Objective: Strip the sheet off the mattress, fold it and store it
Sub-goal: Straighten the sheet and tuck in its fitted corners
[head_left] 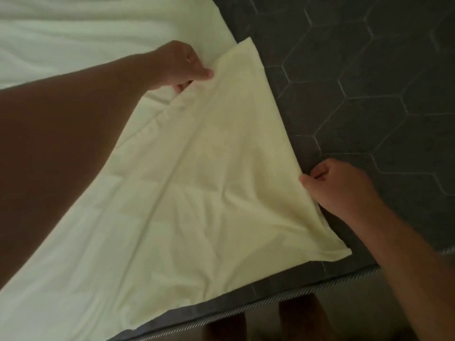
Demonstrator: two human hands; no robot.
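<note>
**Sheet half off, both hands on the free edge**

Pale yellow-white cotton sheet (192,173) lies loose and creased across the dark grey mattress with hexagon-stitched quilting (369,82). Its right-hand edge is already peeled back, with bare mattress showing past it. A folded-over flap of the sheet sits on top, and more sheet runs away to the far left of the mattress.

Left hand (183,66): fingers curled, thumb pressed down, pinching the flap near the sheet's far corner. Right hand (337,185): closed fist-like on the sheet's near right edge, fabric bunched under the thumb. Both grips are narrow and hold cloth.

Handling, my read:
- Light, limp, no stiffness; it will sag and wrinkle wherever unsupported.
- Not slippery or fragile; a pinch holds it fine.
- Best hold points are corners and hemmed edges, one per hand, kept taut between them so the fold lines up.
- Grabbing mid-panel just makes a bunch.

The sheet's near corner (344,252) hangs free toward the mattress's striped piped border (283,299).
</note>
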